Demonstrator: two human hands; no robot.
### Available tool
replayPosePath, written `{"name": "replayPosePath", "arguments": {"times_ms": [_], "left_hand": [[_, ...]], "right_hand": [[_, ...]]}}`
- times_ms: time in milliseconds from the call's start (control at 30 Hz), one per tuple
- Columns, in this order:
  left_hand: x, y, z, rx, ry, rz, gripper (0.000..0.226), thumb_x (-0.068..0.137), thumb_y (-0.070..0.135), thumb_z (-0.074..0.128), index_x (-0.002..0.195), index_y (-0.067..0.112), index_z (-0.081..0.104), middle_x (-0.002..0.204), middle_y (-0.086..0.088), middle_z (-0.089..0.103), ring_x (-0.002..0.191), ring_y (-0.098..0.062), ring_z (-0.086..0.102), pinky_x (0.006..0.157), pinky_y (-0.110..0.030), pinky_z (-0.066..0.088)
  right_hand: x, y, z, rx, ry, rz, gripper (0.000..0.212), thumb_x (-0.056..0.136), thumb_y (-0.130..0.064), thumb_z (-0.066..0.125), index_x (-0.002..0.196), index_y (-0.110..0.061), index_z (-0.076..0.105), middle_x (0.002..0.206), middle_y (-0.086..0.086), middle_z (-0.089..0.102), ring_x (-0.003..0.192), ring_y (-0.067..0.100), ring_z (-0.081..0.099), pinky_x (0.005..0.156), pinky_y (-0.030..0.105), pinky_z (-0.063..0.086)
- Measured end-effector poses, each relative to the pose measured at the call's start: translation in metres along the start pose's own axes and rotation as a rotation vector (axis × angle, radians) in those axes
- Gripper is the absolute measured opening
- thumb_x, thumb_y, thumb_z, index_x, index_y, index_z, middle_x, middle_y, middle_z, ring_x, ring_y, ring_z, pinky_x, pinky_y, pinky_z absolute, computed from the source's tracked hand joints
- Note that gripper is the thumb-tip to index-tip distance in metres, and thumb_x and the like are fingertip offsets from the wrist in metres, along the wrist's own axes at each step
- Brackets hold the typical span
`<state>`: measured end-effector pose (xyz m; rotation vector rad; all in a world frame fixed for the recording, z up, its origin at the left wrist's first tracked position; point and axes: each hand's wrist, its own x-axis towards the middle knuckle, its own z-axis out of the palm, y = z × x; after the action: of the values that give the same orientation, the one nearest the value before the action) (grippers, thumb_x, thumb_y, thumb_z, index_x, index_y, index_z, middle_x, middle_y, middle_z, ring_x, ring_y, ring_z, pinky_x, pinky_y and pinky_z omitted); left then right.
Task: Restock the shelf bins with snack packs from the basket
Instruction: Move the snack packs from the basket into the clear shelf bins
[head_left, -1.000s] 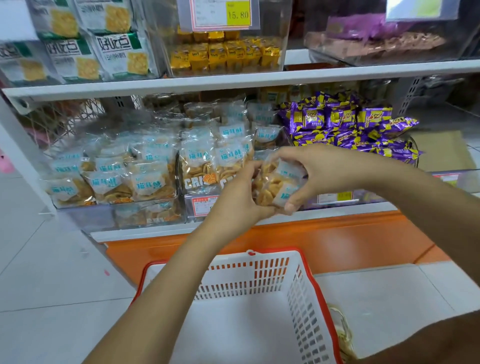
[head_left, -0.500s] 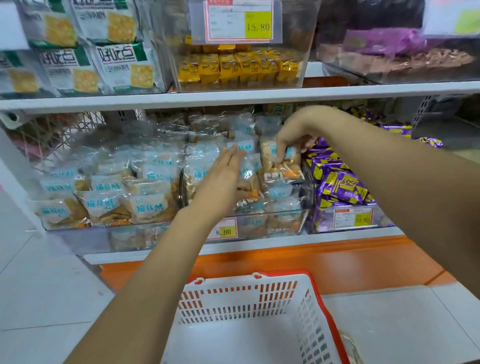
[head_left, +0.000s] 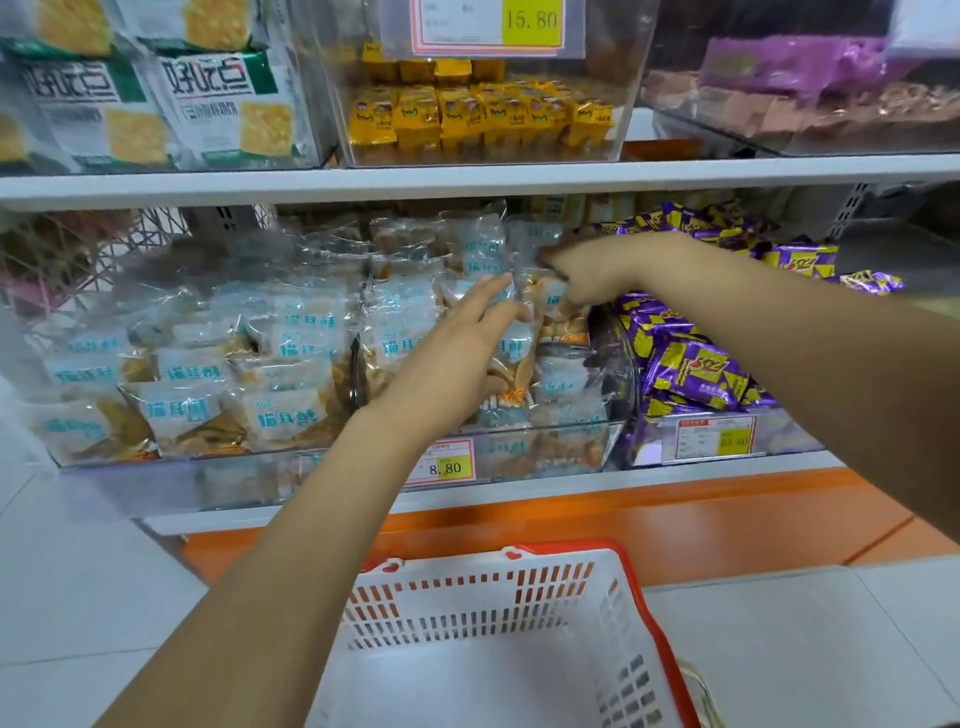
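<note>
A clear middle bin (head_left: 550, 454) on the lower shelf is heaped with clear snack packs (head_left: 400, 332) bearing pale blue labels. My right hand (head_left: 592, 275) reaches in from the right, its fingers curled down onto a snack pack (head_left: 560, 318) at the top right of the heap. My left hand (head_left: 457, 358) lies with straight fingers against the packs in the middle of the bin. A white basket with a red rim (head_left: 652, 618) stands on the floor below, and no packs show in the visible part of it.
The same blue-label packs fill the left bin (head_left: 182, 410), and purple-and-yellow packs (head_left: 691, 364) fill the right one. The white upper shelf (head_left: 467, 179) carries yellow packs (head_left: 467, 117) and cracker bags (head_left: 228, 114). An orange base board (head_left: 623, 519) runs under the shelf.
Both hands carried the pack from in front of the shelf up into the middle bin. My right hand has shifted further right and back, and my left hand has spread flat on the heap.
</note>
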<state>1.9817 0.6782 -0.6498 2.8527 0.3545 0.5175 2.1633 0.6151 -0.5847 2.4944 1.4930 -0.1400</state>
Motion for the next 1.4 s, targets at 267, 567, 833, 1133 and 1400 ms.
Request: {"name": "replayPosePath", "arguments": {"times_ms": [267,567,833,1133,1400], "left_hand": [[0.009,0.0,0.008,0.001,0.047,-0.035,0.072,0.077,0.016,0.076,0.14,0.02,0.039,0.158,-0.006,0.019,0.146,-0.023,0.011,0.118,-0.038,0.016],[-0.018,0.006,0.006,0.104,0.063,-0.031,0.08,0.088,0.024,0.065,0.151,0.023,0.016,0.16,-0.003,0.005,0.147,-0.02,0.0,0.116,-0.03,0.0],[-0.051,0.013,0.004,0.078,0.1,-0.061,0.062,0.096,0.021,0.052,0.15,0.016,0.023,0.159,-0.002,0.014,0.147,-0.019,0.011,0.115,-0.036,0.021],[-0.054,0.013,0.017,0.072,0.026,-0.08,0.06,0.097,0.027,0.051,0.15,0.022,0.023,0.16,0.0,0.0,0.147,-0.019,-0.004,0.119,-0.038,0.016],[-0.046,0.012,0.035,0.066,0.079,-0.101,0.06,0.099,0.037,0.043,0.151,0.021,0.018,0.16,-0.001,-0.006,0.146,-0.015,-0.014,0.117,-0.032,-0.002]], "right_hand": [[-0.016,-0.018,0.036,0.244,0.545,0.188,0.052,0.083,0.005,0.063,0.13,0.003,0.041,0.125,0.025,0.05,0.111,0.042,0.055,0.088,0.042,0.046],[-0.036,-0.027,0.07,0.456,0.733,0.04,0.052,0.091,-0.004,0.057,0.14,-0.007,0.039,0.138,0.017,0.035,0.108,0.035,0.055,0.089,0.042,0.05],[-0.048,-0.028,0.076,0.499,0.785,0.021,0.042,0.092,-0.008,0.056,0.132,-0.003,0.043,0.13,0.018,0.04,0.105,0.035,0.053,0.08,0.034,0.041],[-0.03,-0.004,0.048,0.236,0.577,0.057,0.039,0.081,-0.021,0.073,0.116,-0.012,0.059,0.118,0.012,0.054,0.101,0.035,0.058,0.075,0.035,0.045],[-0.002,0.008,0.034,0.188,0.516,0.055,0.022,0.098,-0.013,0.045,0.114,-0.009,0.06,0.11,0.019,0.065,0.1,0.036,0.06,0.077,0.037,0.048]]}}
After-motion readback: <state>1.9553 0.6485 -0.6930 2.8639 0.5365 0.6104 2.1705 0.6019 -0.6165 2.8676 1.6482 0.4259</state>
